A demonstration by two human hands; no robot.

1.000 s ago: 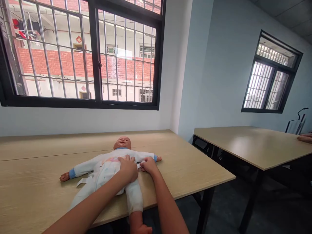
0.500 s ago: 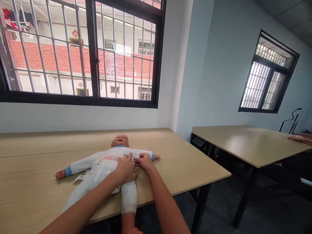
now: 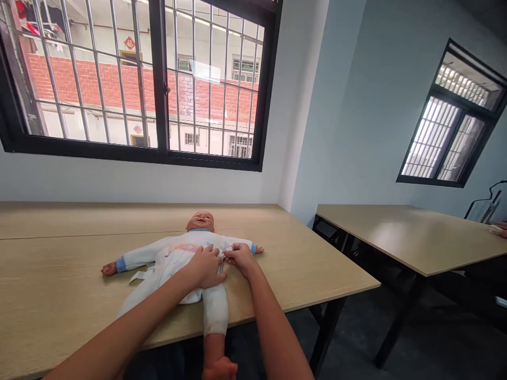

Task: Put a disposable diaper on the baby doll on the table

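A baby doll [image 3: 200, 221] in a white suit with blue cuffs lies on its back on the table, its head toward the window. A white diaper [image 3: 172, 264] with a coloured print at the waist is around its middle, over the suit. One loose side tab [image 3: 139, 275] sticks out at the diaper's left. My left hand [image 3: 206, 266] lies on the diaper's front, fingers slightly apart and resting on it. Close beside it, my right hand [image 3: 240, 257] pinches the white diaper tab [image 3: 227, 250] at the doll's right-hand side in view. The fingertips partly hide the tab.
The doll's bare foot [image 3: 219, 367] hangs past the front edge of the wooden table [image 3: 301, 264]. A second table [image 3: 396, 232] stands to the right across a gap, with part of another person's hand [image 3: 499, 229] at its far edge. A barred window [image 3: 166, 158] is behind.
The view has shifted slightly, so the doll sits a little further right and higher. My right hand still pinches the tab; my left hand stays on the diaper's front.
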